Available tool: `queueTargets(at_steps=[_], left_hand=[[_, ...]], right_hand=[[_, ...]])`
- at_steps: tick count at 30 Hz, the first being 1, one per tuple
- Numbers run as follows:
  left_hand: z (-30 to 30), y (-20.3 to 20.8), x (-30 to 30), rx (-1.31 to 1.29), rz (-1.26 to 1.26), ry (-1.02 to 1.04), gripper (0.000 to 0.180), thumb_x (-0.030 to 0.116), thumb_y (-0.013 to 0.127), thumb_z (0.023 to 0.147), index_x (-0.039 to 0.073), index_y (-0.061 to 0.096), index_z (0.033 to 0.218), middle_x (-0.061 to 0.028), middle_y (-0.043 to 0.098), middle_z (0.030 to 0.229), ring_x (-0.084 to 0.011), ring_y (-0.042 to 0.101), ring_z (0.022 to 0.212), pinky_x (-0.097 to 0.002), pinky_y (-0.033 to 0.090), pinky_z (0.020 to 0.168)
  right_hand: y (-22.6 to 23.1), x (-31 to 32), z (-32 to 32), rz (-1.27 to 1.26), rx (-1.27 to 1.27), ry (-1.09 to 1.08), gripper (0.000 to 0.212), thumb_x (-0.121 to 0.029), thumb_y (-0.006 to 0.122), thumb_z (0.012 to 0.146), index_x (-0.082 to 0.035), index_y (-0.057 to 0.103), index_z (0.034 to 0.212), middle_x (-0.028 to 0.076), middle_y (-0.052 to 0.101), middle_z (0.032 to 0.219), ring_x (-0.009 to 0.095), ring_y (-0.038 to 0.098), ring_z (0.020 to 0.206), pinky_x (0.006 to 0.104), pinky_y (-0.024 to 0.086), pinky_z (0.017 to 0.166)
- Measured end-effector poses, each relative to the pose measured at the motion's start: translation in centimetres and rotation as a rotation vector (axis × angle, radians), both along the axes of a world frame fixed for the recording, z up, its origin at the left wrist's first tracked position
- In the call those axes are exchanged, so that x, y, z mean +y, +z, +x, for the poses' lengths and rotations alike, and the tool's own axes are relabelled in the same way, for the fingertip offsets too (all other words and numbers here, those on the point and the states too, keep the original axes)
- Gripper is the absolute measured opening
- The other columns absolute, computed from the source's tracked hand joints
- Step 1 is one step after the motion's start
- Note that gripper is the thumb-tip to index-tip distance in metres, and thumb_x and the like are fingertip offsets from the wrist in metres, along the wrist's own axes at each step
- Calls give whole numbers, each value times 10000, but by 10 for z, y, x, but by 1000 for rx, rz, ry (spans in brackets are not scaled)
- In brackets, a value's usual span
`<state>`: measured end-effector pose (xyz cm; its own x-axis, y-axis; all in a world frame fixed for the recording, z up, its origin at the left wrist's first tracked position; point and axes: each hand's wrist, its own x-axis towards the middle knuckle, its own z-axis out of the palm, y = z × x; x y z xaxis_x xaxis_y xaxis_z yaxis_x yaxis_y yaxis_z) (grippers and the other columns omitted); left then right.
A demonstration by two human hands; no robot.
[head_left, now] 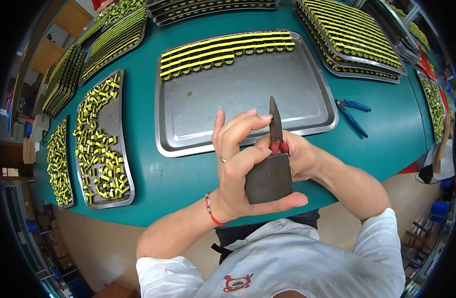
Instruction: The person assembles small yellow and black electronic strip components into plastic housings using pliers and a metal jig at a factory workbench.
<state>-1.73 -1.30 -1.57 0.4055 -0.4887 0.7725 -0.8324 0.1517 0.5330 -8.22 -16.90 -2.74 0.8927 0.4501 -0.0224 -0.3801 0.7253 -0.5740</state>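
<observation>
My left hand (230,166) is closed around a dark grey, flat square block (269,184), its thumb along the lower edge and its upper fingers raised. Just behind the block, my right hand (302,156) grips needle-nose pliers (275,121). Their dark jaws point away from me; a bit of red handle shows, and the rest is hidden by the block and my hands. The left fingertips reach close to the jaws; whether they touch, I cannot tell. Beyond both hands lies a metal tray (238,109) with rows of small yellow-and-black parts (198,57) along its far side.
Blue-handled cutters (354,114) lie right of the tray. Two narrower trays of loose yellow-and-black parts (103,159) (60,164) are at the left. Stacked filled trays stand at the far right (357,37), far left (116,42) and back (213,9) of the green table (382,154).
</observation>
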Motion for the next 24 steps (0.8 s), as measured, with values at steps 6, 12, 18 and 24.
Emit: queueTargets(at_steps=[6, 12, 18, 24], left_hand=[[4, -2, -1, 28, -24, -15, 898, 647, 826, 623, 109, 420, 1216, -250, 525, 1268, -442, 525, 1187, -656, 194, 1086], [4, -4, -3, 23, -61, -24, 838, 607, 833, 642, 107, 444, 1189, -227, 520, 1267, -437, 529, 1170, -662, 183, 1075], [3, -3, -4, 21, -77, -26, 812, 602, 825, 662, 105, 448, 1182, -226, 527, 1255, -431, 537, 1176, -657, 177, 1087], [5, -4, -4, 15, -88, -32, 799, 589, 828, 663, 102, 451, 1172, -234, 532, 1245, -431, 548, 1161, -657, 198, 1086]], right_hand=[[2, 1, -2, -12, 24, -30, 510, -75, 834, 747, 5, 565, 1173, 51, 648, 1023, 134, 655, 916, 275, 547, 765], [5, 2, -1, 5, 17, -22, 441, -56, 811, 760, -3, 584, 1134, 42, 650, 994, 127, 652, 905, 270, 532, 763], [2, 1, -2, -19, 2, -22, 469, -65, 823, 754, -4, 581, 1151, 43, 652, 999, 130, 652, 919, 270, 530, 770], [2, 0, -1, -30, 23, -33, 543, -84, 851, 731, 1, 571, 1188, 47, 654, 1027, 130, 650, 930, 266, 528, 758]])
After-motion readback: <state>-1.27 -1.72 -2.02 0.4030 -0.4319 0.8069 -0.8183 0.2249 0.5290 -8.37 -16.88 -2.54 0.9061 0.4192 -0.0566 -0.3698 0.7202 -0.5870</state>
